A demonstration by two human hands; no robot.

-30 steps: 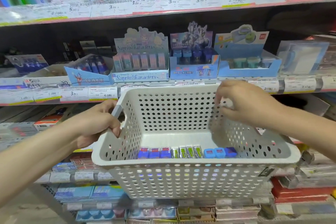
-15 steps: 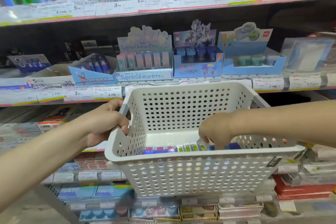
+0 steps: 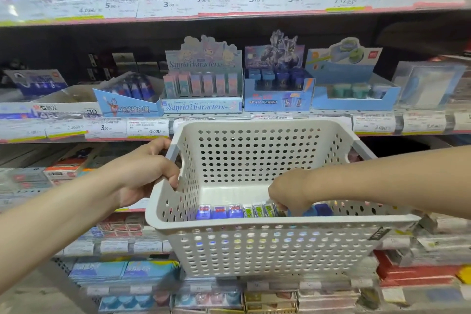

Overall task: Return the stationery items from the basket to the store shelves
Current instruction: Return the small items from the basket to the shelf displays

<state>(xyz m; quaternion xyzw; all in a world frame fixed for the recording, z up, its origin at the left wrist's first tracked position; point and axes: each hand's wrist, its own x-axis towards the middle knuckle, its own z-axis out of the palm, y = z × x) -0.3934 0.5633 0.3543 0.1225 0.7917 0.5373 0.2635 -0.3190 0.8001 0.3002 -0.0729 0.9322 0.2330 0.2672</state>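
Fingers of the left hand point(image 3: 142, 173) curl round the grey handle at the left end of a white perforated basket point(image 3: 267, 245), held up before the store shelves point(image 3: 229, 11). Inside it, along the near wall, lie three blue erasers point(image 3: 219, 211), green-labelled ones point(image 3: 257, 210) beside them, and blue round pieces point(image 3: 322, 209) to the right. The right hand point(image 3: 290, 192) reaches down into the basket, its fingertips curled onto the items between the green and blue ones; what they pinch is hidden.
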